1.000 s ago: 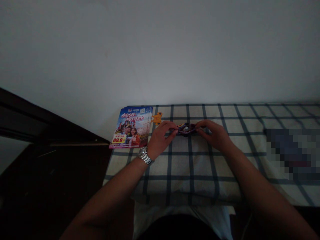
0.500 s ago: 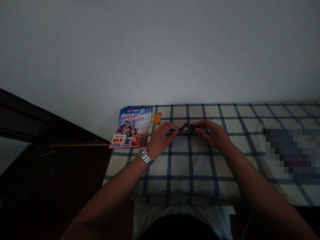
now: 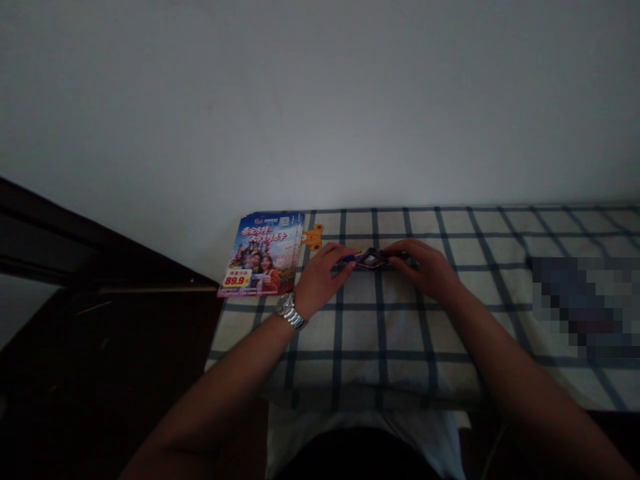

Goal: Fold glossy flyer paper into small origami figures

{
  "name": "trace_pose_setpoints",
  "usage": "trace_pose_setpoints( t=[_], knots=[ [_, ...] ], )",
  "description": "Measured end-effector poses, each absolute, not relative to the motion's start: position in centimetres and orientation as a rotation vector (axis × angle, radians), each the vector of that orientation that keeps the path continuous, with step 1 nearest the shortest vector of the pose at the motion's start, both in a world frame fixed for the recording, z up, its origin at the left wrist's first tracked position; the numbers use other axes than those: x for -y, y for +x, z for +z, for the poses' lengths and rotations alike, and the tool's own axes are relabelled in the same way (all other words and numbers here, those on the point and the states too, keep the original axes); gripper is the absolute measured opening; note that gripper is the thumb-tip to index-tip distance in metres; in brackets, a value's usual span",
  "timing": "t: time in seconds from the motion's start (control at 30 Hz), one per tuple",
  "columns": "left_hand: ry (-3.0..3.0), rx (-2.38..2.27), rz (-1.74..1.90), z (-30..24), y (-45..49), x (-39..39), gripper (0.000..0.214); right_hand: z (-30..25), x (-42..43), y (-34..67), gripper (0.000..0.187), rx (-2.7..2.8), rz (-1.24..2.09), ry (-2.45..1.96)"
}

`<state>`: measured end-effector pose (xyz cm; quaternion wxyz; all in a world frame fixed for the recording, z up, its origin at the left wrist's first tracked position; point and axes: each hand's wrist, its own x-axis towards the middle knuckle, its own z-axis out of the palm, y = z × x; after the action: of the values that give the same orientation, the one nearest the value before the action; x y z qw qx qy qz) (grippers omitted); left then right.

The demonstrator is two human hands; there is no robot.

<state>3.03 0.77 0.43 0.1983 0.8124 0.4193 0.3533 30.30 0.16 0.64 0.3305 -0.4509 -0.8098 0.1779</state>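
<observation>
Between my two hands is a small folded paper, dark with blue and purple print, its middle spread into a diamond-shaped gap. My left hand, with a metal watch on the wrist, pinches the paper's left end between thumb and fingers. On the other side my right hand grips the right end the same way. The paper is just above or on the checked tablecloth; I cannot tell which. A stack of printed flyers lies left of my left hand.
An orange bear-shaped figure shows beside the flyers. At the right, a blurred-out dark object lies on the cloth. The wall rises behind the table's far edge, and a dark wooden panel stands at the left.
The folded paper's left part has tilted slightly, showing more blue and yellow. My right hand has shifted a little to the left. The flyers stay put.
</observation>
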Motion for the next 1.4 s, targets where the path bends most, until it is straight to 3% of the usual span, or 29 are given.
trace_pose_setpoints(
  t=[0.8,1.1,1.3,1.4],
  knots=[
    [2.198,-1.168,0.96,-0.3,2.9,-0.9,0.022,0.7,0.0,30.0,0.021,2.109,0.508,-1.167],
    [2.036,-1.165,1.018,-0.3,2.8,-1.1,0.02,0.6,0.5,29.6,0.064,2.199,0.442,-1.074],
    [2.035,-1.138,1.0,-0.2,2.9,-0.9,0.02,0.2,0.4,29.3,0.049,2.205,0.43,-1.072],
    [2.151,-1.097,1.029,-0.1,2.8,-0.8,0.033,0.2,0.3,29.2,0.048,2.199,0.431,-1.075]
  ],
)
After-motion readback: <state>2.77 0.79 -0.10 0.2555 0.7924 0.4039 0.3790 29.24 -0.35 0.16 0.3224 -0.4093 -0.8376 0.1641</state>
